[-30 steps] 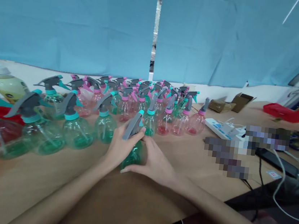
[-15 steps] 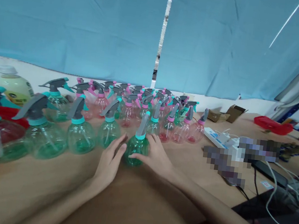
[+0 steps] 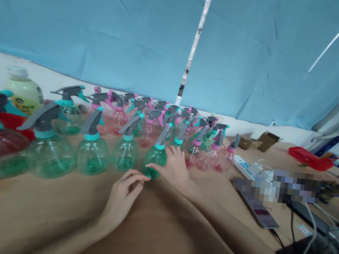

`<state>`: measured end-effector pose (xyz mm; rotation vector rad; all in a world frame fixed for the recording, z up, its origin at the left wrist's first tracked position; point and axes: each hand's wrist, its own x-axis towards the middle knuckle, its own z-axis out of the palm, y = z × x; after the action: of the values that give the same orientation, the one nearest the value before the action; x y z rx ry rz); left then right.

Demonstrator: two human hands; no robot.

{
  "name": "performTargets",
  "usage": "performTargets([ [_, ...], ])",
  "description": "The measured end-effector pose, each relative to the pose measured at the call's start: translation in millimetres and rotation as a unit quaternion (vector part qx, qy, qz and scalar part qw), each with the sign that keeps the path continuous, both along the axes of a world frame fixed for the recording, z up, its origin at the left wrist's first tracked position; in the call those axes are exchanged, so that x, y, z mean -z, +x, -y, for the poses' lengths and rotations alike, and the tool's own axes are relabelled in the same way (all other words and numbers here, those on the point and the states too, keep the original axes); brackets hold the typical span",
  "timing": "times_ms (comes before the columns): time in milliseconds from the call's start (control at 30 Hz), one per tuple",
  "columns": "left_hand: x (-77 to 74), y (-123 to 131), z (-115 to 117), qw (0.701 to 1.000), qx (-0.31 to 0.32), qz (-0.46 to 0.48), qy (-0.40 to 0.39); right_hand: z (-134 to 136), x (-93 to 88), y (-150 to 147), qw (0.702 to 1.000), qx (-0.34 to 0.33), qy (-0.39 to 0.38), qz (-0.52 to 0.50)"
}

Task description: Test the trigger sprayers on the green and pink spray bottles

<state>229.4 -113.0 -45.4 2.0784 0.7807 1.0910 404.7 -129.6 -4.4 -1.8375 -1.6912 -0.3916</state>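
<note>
A round green spray bottle with a turquoise collar and grey trigger head stands upright on the table. My right hand wraps its right side, thumb across the front and fingers behind. Just below and left of it is my left hand, fingers loosely bent with a gap to the thumb and nothing held. Its fingertips come close to the bottle's base; whether they touch is unclear. Leftward in the same front row stand another green spray bottle and several more. Pink spray bottles stand to the right.
Behind the front row crowd several pink and green spray bottles. A capped jug stands back left. On the right lie a phone, a power strip with cables, a small cardboard box and a red plastic item.
My left hand has come away from the bottle's left side, down toward its base, fingers curling. The right hand stays on the bottle, which now sits closer to the row. The view has tilted slightly.
</note>
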Motion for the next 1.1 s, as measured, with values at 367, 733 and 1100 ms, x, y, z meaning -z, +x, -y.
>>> performTargets([
  [367,0.7,4.3,3.9,0.999,0.024,-0.035,0.004,-28.1,-9.8,-16.5,0.996,0.068,-0.033,0.051],
  [733,1.5,4.2,-1.1,0.996,0.038,-0.054,-0.053,14.4,-3.4,13.7,0.997,0.001,0.049,-0.059],
  [1100,-1.7,4.8,-0.3,0.996,0.013,-0.089,-0.013,1.9,-9.5,51.5,0.986,0.104,-0.025,-0.128],
])
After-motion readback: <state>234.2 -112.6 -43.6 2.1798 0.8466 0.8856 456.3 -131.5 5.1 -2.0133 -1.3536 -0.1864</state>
